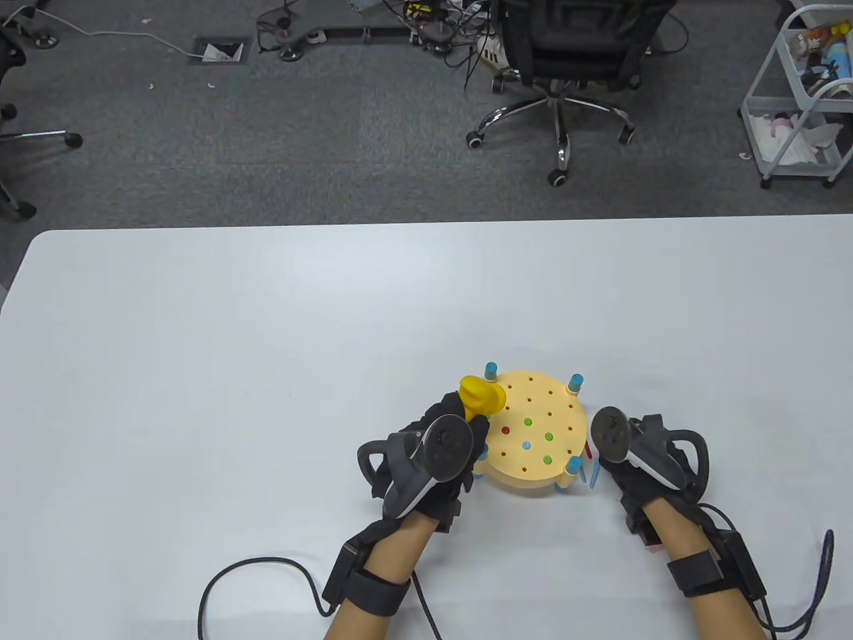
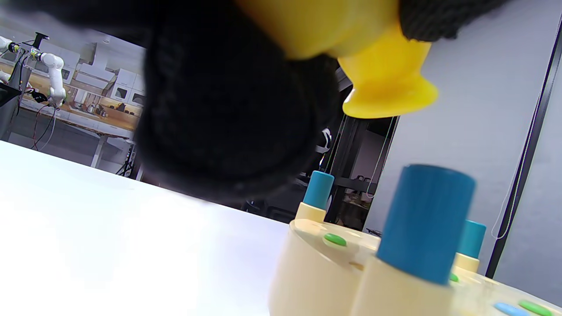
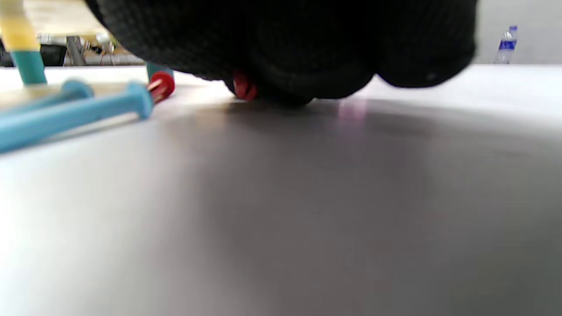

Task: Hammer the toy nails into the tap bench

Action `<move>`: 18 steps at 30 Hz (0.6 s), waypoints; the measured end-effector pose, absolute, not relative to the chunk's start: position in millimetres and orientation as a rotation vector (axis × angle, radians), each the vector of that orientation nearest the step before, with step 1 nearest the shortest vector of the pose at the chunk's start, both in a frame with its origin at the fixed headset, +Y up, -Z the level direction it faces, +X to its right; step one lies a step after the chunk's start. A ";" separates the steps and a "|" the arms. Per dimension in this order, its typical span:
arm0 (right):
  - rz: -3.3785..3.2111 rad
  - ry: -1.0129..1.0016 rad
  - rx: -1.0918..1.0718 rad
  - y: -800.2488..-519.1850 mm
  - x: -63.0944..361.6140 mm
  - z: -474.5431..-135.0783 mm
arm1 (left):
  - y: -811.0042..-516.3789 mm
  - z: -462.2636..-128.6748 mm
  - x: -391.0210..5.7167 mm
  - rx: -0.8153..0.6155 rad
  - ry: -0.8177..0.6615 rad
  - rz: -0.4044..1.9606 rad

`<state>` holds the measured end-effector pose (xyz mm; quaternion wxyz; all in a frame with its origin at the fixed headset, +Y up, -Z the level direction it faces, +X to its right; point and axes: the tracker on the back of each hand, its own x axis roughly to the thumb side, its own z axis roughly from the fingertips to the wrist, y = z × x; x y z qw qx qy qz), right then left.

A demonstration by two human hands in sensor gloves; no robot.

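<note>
Looking down from the table view, I see my left hand (image 1: 436, 460) grasping the yellow hammer (image 1: 481, 395) over the left edge of the round tap bench (image 1: 536, 433), which sits near the table's (image 1: 266, 347) front middle. My right hand (image 1: 643, 460) rests just right of the bench; I cannot tell its grip. In the left wrist view, the hammer head (image 2: 386, 83) hangs above a blue post (image 2: 423, 221). In the right wrist view, blue nails (image 3: 70, 112) lie on the table, and a red nail (image 3: 243, 87) touches my fingers (image 3: 307, 52).
</note>
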<state>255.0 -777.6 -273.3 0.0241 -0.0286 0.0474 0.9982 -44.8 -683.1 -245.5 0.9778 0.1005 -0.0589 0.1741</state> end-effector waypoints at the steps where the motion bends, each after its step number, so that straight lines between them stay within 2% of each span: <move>1: 3.036 0.098 -0.110 -774.4 261.0 -273.6 | -683.6 -245.9 -44.8 0.198 -0.121 0.352; 6: 2.789 -0.179 -0.116 -741.2 277.5 -268.0 | -683.4 -244.3 -42.5 0.216 -0.146 0.368; 8: 2.676 -0.295 -0.019 -726.3 277.0 -261.7 | -682.7 -242.6 -39.6 0.227 -0.168 0.370; 13: 2.571 -0.316 0.224 -718.7 260.9 -256.0 | -681.7 -239.7 -33.4 0.239 -0.200 0.360; 18: 2.651 -0.355 0.312 -721.9 243.0 -256.4 | -678.3 -236.9 -31.2 0.251 -0.213 0.378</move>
